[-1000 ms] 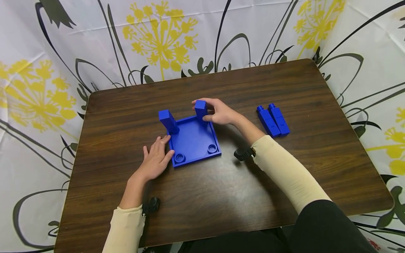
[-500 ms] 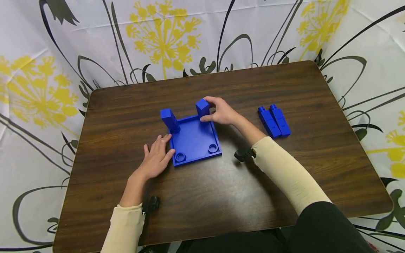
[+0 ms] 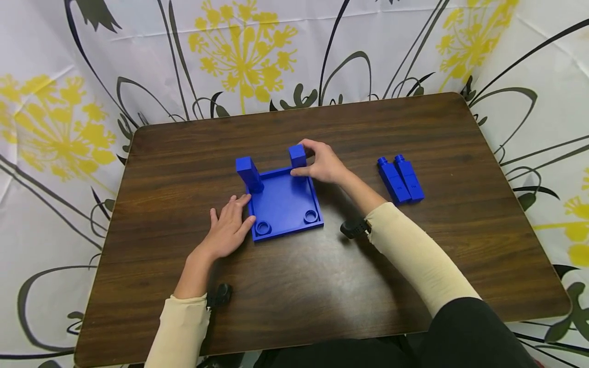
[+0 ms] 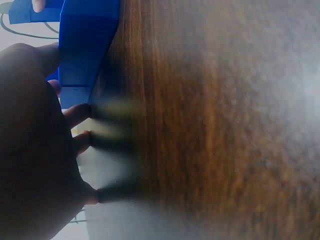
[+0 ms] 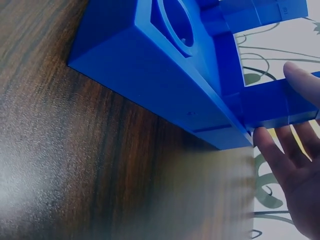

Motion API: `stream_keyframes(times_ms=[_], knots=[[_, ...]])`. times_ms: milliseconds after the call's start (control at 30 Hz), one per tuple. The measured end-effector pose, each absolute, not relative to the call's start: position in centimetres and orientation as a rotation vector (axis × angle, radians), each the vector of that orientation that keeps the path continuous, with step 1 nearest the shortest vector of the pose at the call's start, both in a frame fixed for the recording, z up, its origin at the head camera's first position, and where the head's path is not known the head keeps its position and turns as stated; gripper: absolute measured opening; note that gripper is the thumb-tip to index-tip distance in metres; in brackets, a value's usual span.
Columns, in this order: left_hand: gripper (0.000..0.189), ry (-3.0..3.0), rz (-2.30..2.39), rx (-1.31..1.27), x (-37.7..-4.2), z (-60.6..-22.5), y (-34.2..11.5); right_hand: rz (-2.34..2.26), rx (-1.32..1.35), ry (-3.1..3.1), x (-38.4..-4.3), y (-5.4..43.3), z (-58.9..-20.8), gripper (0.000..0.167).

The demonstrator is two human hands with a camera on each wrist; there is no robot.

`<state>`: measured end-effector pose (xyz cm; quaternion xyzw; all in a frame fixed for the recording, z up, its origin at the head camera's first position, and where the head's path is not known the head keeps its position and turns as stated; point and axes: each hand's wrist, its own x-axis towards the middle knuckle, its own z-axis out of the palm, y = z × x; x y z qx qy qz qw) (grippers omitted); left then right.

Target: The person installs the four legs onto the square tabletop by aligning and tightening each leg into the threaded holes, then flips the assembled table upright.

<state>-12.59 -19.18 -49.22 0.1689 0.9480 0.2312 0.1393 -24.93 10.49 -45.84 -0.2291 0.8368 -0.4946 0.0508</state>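
Observation:
A square blue plastic panel (image 3: pixel 286 199) with a raised rim lies on the table, round sockets (image 3: pixel 263 228) showing at its two near corners. At its far left corner stands a blue block-shaped leg (image 3: pixel 248 174). My right hand (image 3: pixel 324 162) grips a second blue leg (image 3: pixel 297 156) at the far right corner, thumb on the near side and fingers behind. In the right wrist view this leg (image 5: pixel 275 104) meets the panel's corner. My left hand (image 3: pixel 226 227) lies with fingers spread against the panel's left edge, its thumb (image 4: pixel 49 57) touching the blue side wall (image 4: pixel 82 50).
Two more blue legs (image 3: pixel 394 181) (image 3: pixel 410 179) lie side by side on the wooden table (image 3: pixel 460 245), right of the right hand, their round pegs facing away. A flower-patterned cloth (image 3: pixel 285 46) hangs behind the table's far edge.
The leg in my right hand has turned, its square top now facing a different way, and the fingers have shifted round it. My left hand stays against the panel's edge.

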Motion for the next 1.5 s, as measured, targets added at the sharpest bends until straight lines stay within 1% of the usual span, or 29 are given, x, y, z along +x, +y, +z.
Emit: stream_keyframes(times_ms=[300,600,800,933,1067,1267,1400,1500], knots=[[0.063,2.737,0.675,0.473,-12.4,-49.1,-19.5,-1.481,-0.584,2.663,-24.6,9.5,-46.0,0.046],[0.062,2.728,0.673,0.489,-12.5,-49.0,-19.2,-1.396,-0.402,2.772,-23.9,9.3,-45.9,0.047],[0.062,2.726,0.673,0.481,-12.5,-48.9,-19.2,-1.321,-0.369,2.805,-23.8,9.1,-45.7,0.05],[0.061,2.728,0.669,0.483,-12.5,-48.9,-19.2,-1.3,-0.44,2.777,-23.8,9.3,-45.7,0.059],[0.061,2.731,0.67,0.483,-12.5,-49.0,-19.3,-1.455,-0.635,2.577,-24.2,9.9,-45.8,0.066],[0.061,2.732,0.667,0.482,-12.5,-49.0,-19.3,-1.648,-0.822,2.219,-24.6,10.8,-45.7,0.069],[0.061,2.731,0.663,0.485,-12.5,-49.1,-19.4,-1.658,-0.903,2.169,-24.6,10.9,-45.5,0.067],[0.061,2.732,0.659,0.484,-12.5,-49.1,-19.4,-1.629,-0.912,2.198,-24.7,11.0,-45.6,0.065]])
